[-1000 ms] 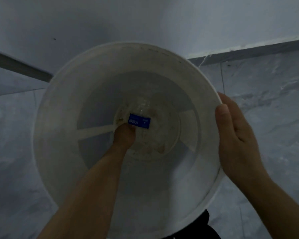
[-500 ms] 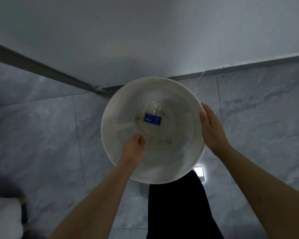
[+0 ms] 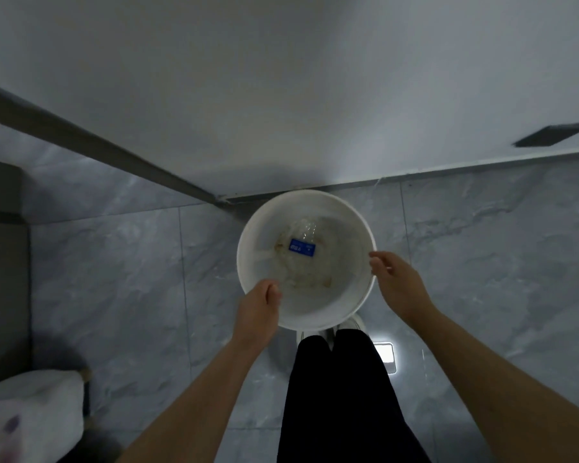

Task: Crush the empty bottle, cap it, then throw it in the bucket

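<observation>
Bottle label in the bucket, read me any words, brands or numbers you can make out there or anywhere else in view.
Blue label on the bottle in the bucket: white print, too small and blurred to read.
Nothing else in view carries text.

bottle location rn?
Head view, centre: the bottle lies on the bottom of the white bucket, blue label up, beyond the left hand and left of the right hand.
</observation>
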A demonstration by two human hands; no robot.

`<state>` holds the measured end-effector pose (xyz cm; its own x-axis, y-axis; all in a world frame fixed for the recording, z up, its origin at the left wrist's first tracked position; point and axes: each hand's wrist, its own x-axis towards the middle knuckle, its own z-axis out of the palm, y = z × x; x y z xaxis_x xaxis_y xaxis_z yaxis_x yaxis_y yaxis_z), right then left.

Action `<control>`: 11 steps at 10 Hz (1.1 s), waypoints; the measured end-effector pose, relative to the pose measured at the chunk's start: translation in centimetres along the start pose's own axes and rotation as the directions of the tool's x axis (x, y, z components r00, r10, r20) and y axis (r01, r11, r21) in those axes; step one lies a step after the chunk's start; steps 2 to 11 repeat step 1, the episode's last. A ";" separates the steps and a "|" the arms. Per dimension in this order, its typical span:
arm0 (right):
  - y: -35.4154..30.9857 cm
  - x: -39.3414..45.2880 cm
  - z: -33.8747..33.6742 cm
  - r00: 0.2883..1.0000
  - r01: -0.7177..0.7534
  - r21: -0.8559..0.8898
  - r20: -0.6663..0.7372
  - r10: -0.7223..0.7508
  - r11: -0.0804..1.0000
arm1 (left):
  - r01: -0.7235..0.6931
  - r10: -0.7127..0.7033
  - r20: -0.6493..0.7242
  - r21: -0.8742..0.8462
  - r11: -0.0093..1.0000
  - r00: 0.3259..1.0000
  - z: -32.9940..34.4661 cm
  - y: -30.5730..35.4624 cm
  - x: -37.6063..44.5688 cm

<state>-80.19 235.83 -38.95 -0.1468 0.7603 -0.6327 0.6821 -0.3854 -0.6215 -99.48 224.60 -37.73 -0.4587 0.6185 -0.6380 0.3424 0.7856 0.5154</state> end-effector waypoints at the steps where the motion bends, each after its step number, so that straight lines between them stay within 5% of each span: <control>1: -2.3 -3.0 -1.6 1.000 -0.023 0.106 0.002 0.022 0.994 | -0.003 0.002 -0.017 -0.089 0.996 1.000 -2.4 1.7 -2.7; 11: -2.3 -3.0 -1.6 1.000 -0.023 0.106 0.002 0.022 0.994 | -0.003 0.002 -0.017 -0.089 0.996 1.000 -2.4 1.7 -2.7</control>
